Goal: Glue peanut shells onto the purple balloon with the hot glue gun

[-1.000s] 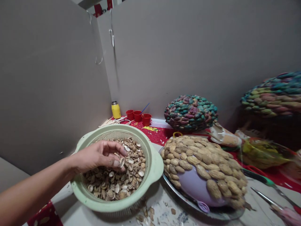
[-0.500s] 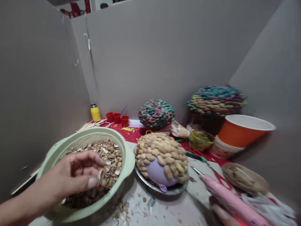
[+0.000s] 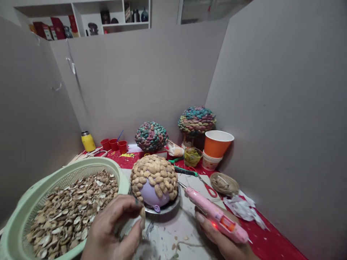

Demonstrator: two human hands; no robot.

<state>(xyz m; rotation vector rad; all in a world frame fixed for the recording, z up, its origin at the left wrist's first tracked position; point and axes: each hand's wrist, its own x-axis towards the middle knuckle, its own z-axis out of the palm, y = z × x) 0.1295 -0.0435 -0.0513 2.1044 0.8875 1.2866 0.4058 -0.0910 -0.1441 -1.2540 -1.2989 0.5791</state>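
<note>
Left hand (image 3: 115,229): thumb and forefinger pinch a small shell piece (image 3: 142,213); its long axis too small to judge. Right hand (image 3: 223,243): wrapped round a pink glue gun (image 3: 207,206), long axis slanting up-left, nozzle at the right flank of the shell-covered balloon (image 3: 151,193); contact unclear. Balloon sits in a metal dish (image 3: 173,207) on the surface (image 3: 165,231), beyond and between both hands, the left nearer. Colander (image 3: 124,180) of shells, left.

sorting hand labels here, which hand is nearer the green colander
Left: the left hand is at the green colander's right side, partly covering its edge in view; the right hand is farther right, around the pink glue gun.
</note>
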